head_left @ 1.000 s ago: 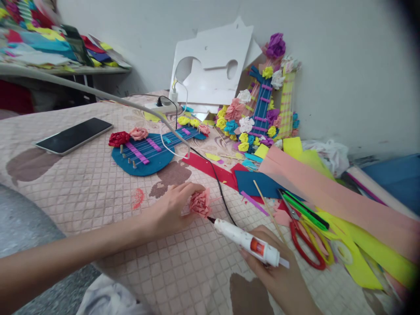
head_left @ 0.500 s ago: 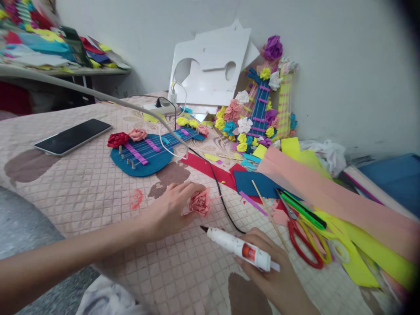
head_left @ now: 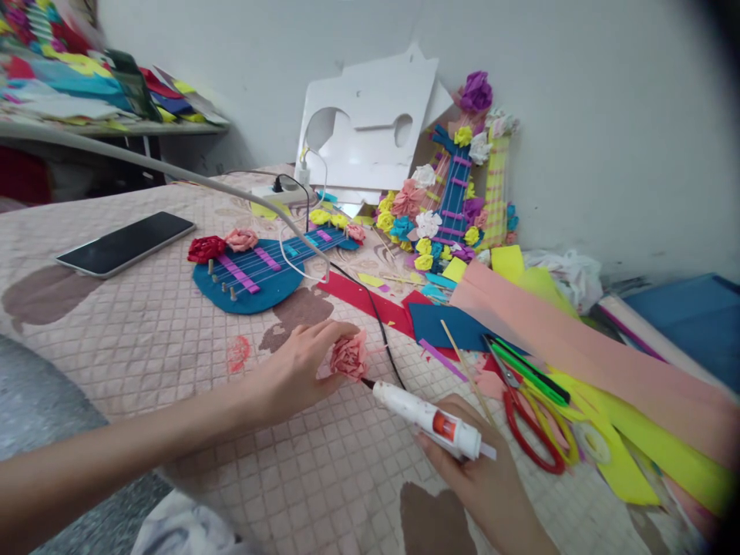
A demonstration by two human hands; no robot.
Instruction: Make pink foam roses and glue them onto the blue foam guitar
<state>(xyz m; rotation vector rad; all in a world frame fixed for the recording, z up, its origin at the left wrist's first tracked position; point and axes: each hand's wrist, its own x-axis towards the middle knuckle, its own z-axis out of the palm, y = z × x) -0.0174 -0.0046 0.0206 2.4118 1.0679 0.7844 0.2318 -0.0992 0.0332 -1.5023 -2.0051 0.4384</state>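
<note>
Between the thumb and fingers of my left hand (head_left: 294, 370) is a pink crepe-paper flower (head_left: 349, 357), held just above the quilted cloth. My right hand (head_left: 474, 462) is closed around a white glue gun (head_left: 428, 416) with an orange label. Its dark nozzle points left and reaches the lower right edge of the flower; whether it touches the paper I cannot tell. Beyond my left hand lies a blue paper guitar (head_left: 254, 274) with purple strips, strings and small paper flowers: a red flower (head_left: 206, 249) and a pink one sit on its body.
A phone (head_left: 126, 243) rests at the left. Red-handled scissors (head_left: 529, 432), a green cutter (head_left: 532, 370), a tape roll (head_left: 593, 442) and crepe-paper strips (head_left: 578, 331) lie right. A black cable (head_left: 386, 339) crosses the cloth. Decorated paper guitars (head_left: 455, 193) lean against the wall.
The glue gun's nozzle has moved up to the flower's lower edge; before, it was a little below it. My left hand keeps its hold on the flower.
</note>
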